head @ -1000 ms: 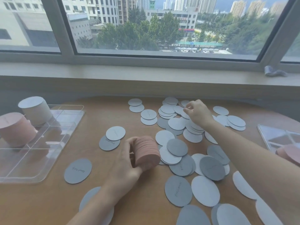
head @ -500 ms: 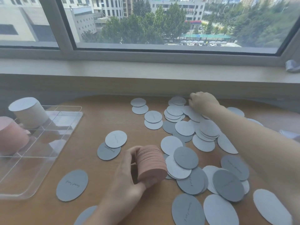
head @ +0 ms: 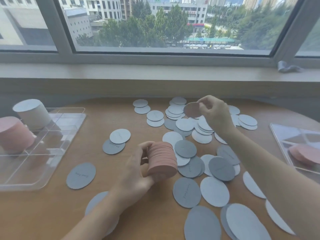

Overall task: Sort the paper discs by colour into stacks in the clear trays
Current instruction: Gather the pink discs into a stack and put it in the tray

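Left hand grips pink disc stack above table; right hand pinches single pink disc over far grey discs.

Matt paper discs lie on a smooth wooden table beside a glossy clear plastic tray.

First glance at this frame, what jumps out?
The thick stack of pink paper discs gripped in the left hand at centre, and the single pink paper disc pinched in the right hand above it. Around them, grey and pale paper discs litter the wooden table.
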Demonstrator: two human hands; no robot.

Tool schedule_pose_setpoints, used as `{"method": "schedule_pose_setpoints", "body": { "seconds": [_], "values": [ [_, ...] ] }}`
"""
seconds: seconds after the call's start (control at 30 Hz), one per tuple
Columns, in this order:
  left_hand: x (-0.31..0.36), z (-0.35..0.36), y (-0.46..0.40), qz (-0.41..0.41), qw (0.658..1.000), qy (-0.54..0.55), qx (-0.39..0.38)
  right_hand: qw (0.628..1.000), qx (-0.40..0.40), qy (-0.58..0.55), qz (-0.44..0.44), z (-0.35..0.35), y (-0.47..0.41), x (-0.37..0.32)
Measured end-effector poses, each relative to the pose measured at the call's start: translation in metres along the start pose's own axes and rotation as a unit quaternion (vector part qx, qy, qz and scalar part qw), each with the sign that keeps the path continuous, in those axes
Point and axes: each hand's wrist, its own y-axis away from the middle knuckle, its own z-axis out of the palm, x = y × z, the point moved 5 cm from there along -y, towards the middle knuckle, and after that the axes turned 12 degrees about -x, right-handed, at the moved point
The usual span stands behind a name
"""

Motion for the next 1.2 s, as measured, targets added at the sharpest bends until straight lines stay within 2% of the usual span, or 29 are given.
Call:
{"method": "schedule_pose_setpoints", "body": {
  "seconds": [0.13, 0.37, 0.5, 0.6, 0.7, 0.8, 0.9, 1.0, 1.1, 1.2],
  "values": [
    [0.001, 0.011, 0.004, 0.005, 1.000, -0.014, -0.025, 0.989, -0.071, -0.128, -0.010, 0.024, 0.073, -0.022],
    [-0.004, 0.016, 0.004, -0.008, 0.999, -0.023, -0.044, 0.963, -0.173, -0.206, -0.034, 0.050, 0.131, -0.038],
    [0.000, 0.017, 0.006, -0.002, 0.995, -0.075, -0.059, 0.964, -0.228, -0.123, -0.063, 0.062, 0.142, -0.043],
    [0.005, 0.022, 0.005, 0.033, 0.980, -0.184, -0.065, 0.955, -0.284, -0.042, -0.078, 0.075, 0.151, -0.046],
    [0.005, 0.024, 0.007, 0.027, 0.967, -0.237, -0.088, 0.955, -0.274, 0.027, -0.113, 0.081, 0.155, -0.051],
    [0.004, 0.021, 0.005, 0.039, 0.971, -0.225, -0.078, 0.957, -0.257, 0.004, -0.133, 0.080, 0.156, -0.053],
    [0.004, 0.015, 0.004, 0.045, 0.979, -0.193, -0.051, 0.942, -0.302, -0.037, -0.140, 0.079, 0.157, -0.051],
    [0.005, 0.010, 0.004, 0.058, 0.976, -0.204, -0.042, 0.932, -0.332, 0.023, -0.144, 0.081, 0.159, -0.054],
    [0.004, 0.014, 0.005, 0.064, 0.962, -0.254, -0.077, 0.932, -0.323, 0.054, -0.153, 0.083, 0.159, -0.056],
    [-0.001, 0.021, 0.006, 0.036, 0.953, -0.282, -0.102, 0.933, -0.314, 0.072, -0.160, 0.083, 0.158, -0.056]
  ]
}}
